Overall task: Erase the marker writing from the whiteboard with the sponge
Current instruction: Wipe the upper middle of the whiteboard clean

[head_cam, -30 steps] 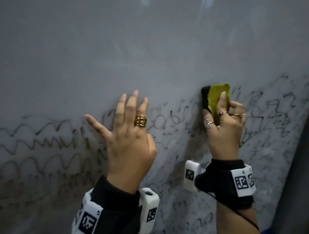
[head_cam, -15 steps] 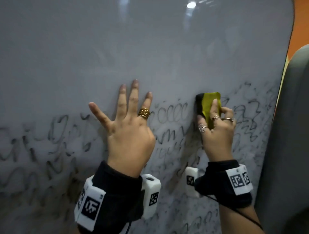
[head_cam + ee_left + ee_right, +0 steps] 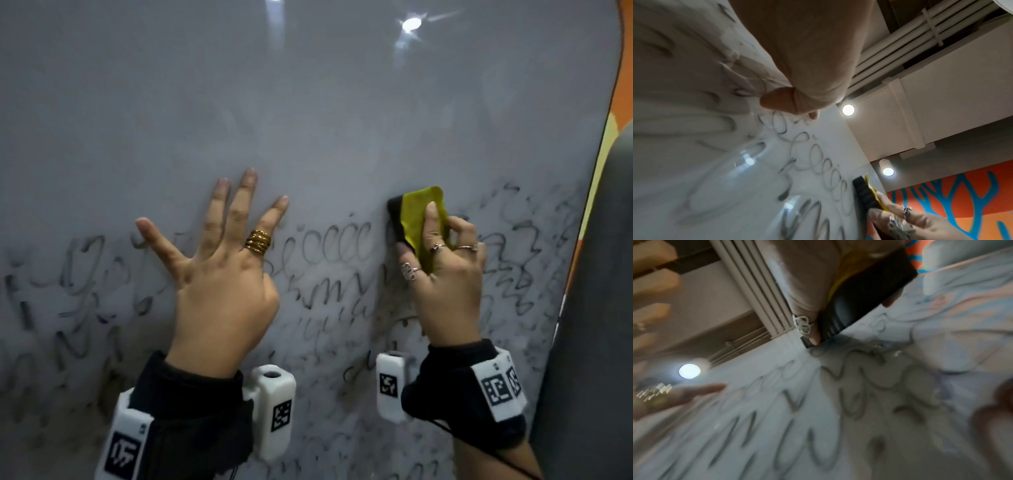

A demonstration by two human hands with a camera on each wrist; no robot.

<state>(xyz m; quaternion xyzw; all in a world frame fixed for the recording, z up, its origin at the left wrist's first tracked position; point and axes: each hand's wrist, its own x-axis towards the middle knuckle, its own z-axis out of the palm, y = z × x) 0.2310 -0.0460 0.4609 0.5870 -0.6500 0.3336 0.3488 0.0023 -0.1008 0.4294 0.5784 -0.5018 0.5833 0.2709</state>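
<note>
A whiteboard (image 3: 308, 102) fills the head view; its upper part is wiped, its lower half carries smeared black marker writing (image 3: 329, 246). My right hand (image 3: 442, 270) grips a yellow sponge (image 3: 419, 219) with a black face and presses it on the board at the top edge of the scribbles. The left wrist view shows the sponge (image 3: 865, 193) edge-on against the board, and the right wrist view shows its black side (image 3: 859, 301) under my fingers. My left hand (image 3: 219, 274) lies flat on the board with fingers spread, left of the sponge.
The board's right edge (image 3: 606, 137) borders an orange wall (image 3: 627, 61) and a grey upright shape (image 3: 596, 308). Ceiling lamps (image 3: 848, 110) and pipes show in the wrist views. Writing continues down to the bottom of the head view.
The view has shifted left and up, bringing the board's right edge into sight. My right hand and the sponge slid slightly left along the writing's top line. My left hand stays flat on the board.
</note>
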